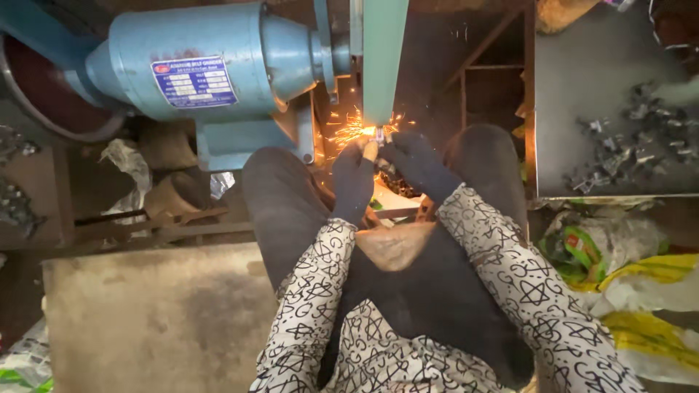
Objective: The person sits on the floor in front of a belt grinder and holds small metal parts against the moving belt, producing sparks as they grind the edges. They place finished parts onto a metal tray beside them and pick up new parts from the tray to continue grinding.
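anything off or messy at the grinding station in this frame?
Nothing looks damaged. Sparks fly where both gloved hands, left hand and right hand, press a small metal piece to the green belt. Metal parts lie jumbled on the tray; crumpled bags litter the floor.

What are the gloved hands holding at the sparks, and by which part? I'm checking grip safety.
A small metal piece, pinched at its lower end by both hands' fingers; its top meets the grinder belt.

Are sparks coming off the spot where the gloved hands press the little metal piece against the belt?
Yes, orange sparks spray leftward from the small metal piece pressed against the green grinding belt.
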A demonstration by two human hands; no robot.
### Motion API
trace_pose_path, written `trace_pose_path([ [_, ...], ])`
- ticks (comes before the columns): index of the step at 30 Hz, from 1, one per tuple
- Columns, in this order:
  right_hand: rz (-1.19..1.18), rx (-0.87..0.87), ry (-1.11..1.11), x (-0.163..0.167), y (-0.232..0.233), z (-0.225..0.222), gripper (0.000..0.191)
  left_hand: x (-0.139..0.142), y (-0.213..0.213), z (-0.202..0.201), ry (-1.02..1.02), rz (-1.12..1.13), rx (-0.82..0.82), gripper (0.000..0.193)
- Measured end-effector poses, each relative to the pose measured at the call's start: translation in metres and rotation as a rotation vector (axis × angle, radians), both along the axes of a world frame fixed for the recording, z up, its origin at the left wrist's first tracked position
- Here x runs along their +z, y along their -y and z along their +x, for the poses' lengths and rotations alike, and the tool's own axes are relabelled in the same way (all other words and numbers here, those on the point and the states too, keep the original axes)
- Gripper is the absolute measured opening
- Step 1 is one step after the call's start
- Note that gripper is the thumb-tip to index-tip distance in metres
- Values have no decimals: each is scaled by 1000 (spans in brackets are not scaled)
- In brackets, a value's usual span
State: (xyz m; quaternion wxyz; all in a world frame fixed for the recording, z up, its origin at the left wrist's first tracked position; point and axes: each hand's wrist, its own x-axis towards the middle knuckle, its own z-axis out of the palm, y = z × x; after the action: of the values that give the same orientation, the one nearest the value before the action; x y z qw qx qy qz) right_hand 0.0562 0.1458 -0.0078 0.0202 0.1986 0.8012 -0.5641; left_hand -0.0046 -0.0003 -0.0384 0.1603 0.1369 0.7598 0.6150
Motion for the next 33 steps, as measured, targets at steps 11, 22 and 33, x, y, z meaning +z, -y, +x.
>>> trace_pose_path([
  [11,100,67,-333,-2,-6,12,25,0,2,6,-45,174,-50,26],
  [22,-200,-23,-206,14,-16,17,28,7,-6,1,181,-44,-172,26],
  [33,-451,-180,-187,7,10,23,17,3,-3,10,272,393,-38,27],
])
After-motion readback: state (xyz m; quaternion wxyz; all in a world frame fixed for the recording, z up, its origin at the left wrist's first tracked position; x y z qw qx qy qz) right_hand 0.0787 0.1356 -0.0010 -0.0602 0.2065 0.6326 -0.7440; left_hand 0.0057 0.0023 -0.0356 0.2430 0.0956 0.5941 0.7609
